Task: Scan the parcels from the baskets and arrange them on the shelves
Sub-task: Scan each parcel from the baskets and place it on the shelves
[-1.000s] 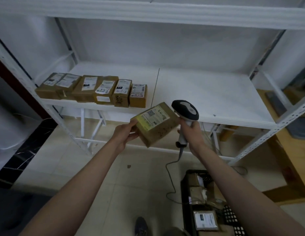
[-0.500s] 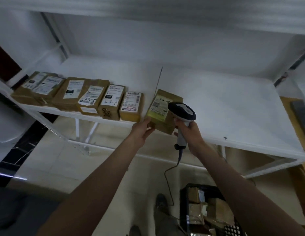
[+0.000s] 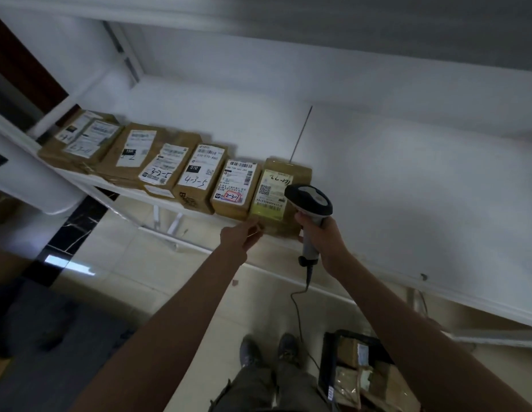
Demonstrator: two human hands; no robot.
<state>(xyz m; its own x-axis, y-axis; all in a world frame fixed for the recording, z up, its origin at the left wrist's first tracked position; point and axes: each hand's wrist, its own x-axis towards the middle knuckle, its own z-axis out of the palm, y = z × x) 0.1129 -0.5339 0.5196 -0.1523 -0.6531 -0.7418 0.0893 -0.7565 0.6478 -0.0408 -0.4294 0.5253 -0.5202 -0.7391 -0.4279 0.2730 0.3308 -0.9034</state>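
White painted metal shelf (image 3: pixel 407 185) across the upper and middle view, bearing a row of brown cardboard parcels (image 3: pixel 157 165) along its front edge, from the left end toward the middle, each with a white printed label facing up. Pale beige tiled floor (image 3: pixel 134 263) below, bordered at left by a black marbled strip (image 3: pixel 71 230). Black plastic basket (image 3: pixel 333 382) at lower right on the floor, holding more brown parcels (image 3: pixel 365 373), partly cut off by the frame edge. Brown cardboard parcel with a yellow-green label (image 3: pixel 273 191) at the right end of the row, lying flat on the shelf just beside the parcel marked with a red-boxed number (image 3: pixel 235 188), sides touching or nearly so. Grey and black handheld barcode scanner (image 3: pixel 310 203) in front of that end parcel, head overlapping its right front corner in view, grey cord (image 3: pixel 300 295) trailing down toward the floor. Right hand (image 3: pixel 321 236) wrapped round the scanner handle, gripping it upright. Left hand (image 3: pixel 242 234) at the lower front edge of the yellow-green-labelled parcel, fingers loosely curled, tips at or against the box's front face; cannot tell whether pinching it or merely touching. Grey shoes (image 3: pixel 267 349) at bottom centre.
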